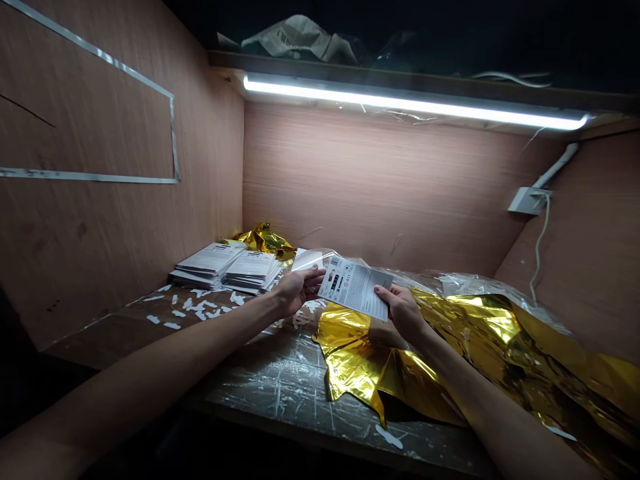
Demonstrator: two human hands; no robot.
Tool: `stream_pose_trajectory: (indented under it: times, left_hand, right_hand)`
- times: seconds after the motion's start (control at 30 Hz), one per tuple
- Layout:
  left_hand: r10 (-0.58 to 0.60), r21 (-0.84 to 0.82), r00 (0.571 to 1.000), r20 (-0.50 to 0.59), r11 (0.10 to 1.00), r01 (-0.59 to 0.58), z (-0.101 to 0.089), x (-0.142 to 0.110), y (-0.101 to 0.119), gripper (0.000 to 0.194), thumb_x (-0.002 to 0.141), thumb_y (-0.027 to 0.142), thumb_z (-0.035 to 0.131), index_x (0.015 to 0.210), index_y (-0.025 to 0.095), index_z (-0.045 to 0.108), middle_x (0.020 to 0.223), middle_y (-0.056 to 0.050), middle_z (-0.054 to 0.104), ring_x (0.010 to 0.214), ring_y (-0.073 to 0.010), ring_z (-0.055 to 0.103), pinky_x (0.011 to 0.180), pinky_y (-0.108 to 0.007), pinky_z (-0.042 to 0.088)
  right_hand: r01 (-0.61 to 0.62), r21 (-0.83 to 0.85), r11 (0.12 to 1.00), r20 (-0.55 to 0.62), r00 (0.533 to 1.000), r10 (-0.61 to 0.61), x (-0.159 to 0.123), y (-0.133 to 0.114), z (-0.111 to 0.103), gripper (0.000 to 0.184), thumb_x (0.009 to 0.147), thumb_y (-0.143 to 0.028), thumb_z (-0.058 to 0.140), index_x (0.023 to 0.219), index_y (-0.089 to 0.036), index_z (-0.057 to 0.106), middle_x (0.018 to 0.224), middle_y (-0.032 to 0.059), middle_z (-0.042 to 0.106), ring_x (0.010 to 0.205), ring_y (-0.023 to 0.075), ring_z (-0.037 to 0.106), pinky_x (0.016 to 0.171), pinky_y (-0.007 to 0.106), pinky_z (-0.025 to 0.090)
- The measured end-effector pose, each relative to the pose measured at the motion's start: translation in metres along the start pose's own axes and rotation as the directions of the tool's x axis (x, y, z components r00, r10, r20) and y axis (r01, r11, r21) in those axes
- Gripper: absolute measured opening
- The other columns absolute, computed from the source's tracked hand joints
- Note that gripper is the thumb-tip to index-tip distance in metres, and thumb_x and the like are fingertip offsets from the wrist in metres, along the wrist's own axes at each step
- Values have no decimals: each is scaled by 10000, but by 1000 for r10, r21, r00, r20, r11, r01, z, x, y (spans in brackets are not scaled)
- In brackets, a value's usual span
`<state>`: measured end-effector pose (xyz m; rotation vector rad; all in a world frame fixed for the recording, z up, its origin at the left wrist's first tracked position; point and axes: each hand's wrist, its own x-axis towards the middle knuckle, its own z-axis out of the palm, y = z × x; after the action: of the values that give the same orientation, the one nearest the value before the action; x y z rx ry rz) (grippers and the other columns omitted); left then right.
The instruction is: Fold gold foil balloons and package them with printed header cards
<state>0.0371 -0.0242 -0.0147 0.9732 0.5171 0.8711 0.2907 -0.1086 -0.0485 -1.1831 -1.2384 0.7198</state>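
Printed card (354,288) held up between two bare hands above a workbench (280,380), clear plastic bag (311,260) trailing from its far end. On my remote feed, the left hand (297,291) has closed its fingers around the card's left end and the plastic there, while the right hand (401,311) pinches the lower edge between thumb and fingers. Neither hand is open. I cannot tell whether the card sits inside the bag. So far, the frame shows two neat stacks of cards (225,268) side by side at the back left, their exact card count hidden. Two heaps of gold foil lie loose: a small one (266,241) behind the stacks and a large one (450,340) under the right forearm. White paper scraps (195,303), too many to count, litter the bench's left side.
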Motion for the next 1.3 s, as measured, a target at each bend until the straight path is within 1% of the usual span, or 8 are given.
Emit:
stream_pose_trajectory:
  times: [0.13, 0.33, 0.47, 0.6, 0.77, 1.0, 1.17, 1.3]
  left_hand:
    - [-29, 7, 1000, -11, 1000, 29, -1, 0, 2, 298, 1028, 304, 536, 1047, 95, 747, 953, -144, 800, 800, -199, 757, 727, -300, 597]
    - [6, -22, 999, 40, 1000, -5, 0, 1, -6, 264, 1030, 269, 529, 1048, 99, 731, 1020, -161, 790, 841, -222, 762, 787, -356, 621]
    - [-17, -48, 1000, 4, 999, 17, 0, 1, -14, 198, 1012, 253, 567, 996, 118, 711, 988, -158, 788, 803, -229, 765, 808, -384, 626]
    - [-2, -55, 1000, 20, 998, 3, -3, 1, -16, 216, 1018, 247, 553, 1004, 112, 721, 1006, -159, 788, 800, -215, 764, 816, -363, 625]
    - [-8, -25, 997, 76, 1000, 10, -4, 1, -9, 299, 1036, 289, 521, 1080, 80, 729, 1091, -189, 776, 890, -239, 766, 814, -366, 630]
    - [17, -23, 999, 44, 1000, -16, -1, -1, -13, 241, 1027, 269, 542, 1024, 107, 720, 1071, -192, 774, 854, -237, 770, 836, -383, 633]
    - [70, -1, 995, 66, 998, -70, -3, 0, -12, 240, 1032, 202, 514, 1005, 93, 727, 1068, -187, 776, 872, -230, 766, 834, -369, 638]
    - [82, 11, 988, 134, 996, -84, -7, 3, -9, 274, 1043, 220, 493, 1037, 77, 726, 1089, -200, 768, 877, -241, 767, 841, -402, 642]
  right_hand:
    - [36, -50, 998, -29, 999, -38, 0, -6, -1, 462, 763, -611, 735, 688, -202, 535, 530, -48, 419, 464, 98, 317, 447, 272, 191]
    - [93, -79, 993, -101, 990, -101, -4, -10, 9, 432, 768, -595, 721, 668, -220, 530, 551, -29, 442, 486, 120, 328, 468, 291, 216]
    - [124, -53, 991, -138, 982, -130, -5, -7, 13, 395, 800, -576, 691, 693, -224, 546, 588, -13, 495, 520, 142, 372, 493, 293, 257]
    - [139, -58, 989, -117, 982, -145, -2, -6, 10, 384, 816, -572, 675, 708, -221, 564, 601, -16, 500, 530, 146, 378, 503, 297, 267]
    - [190, -173, 966, -114, 971, -212, -2, -12, 3, 386, 854, -551, 648, 683, -225, 529, 602, -16, 475, 547, 148, 379, 514, 299, 274]
    - [192, -209, 959, -225, 945, -238, -8, -9, 19, 378, 890, -550, 606, 708, -224, 547, 622, 5, 518, 569, 163, 400, 524, 301, 298]
    - [196, -97, 976, -177, 961, -211, -4, -8, 14, 358, 876, -538, 622, 717, -226, 546, 627, 1, 508, 556, 158, 392, 517, 300, 286]
    - [253, -214, 944, -178, 940, -292, -3, -15, 7, 363, 892, -518, 606, 692, -222, 541, 629, -4, 493, 575, 155, 383, 533, 299, 286]
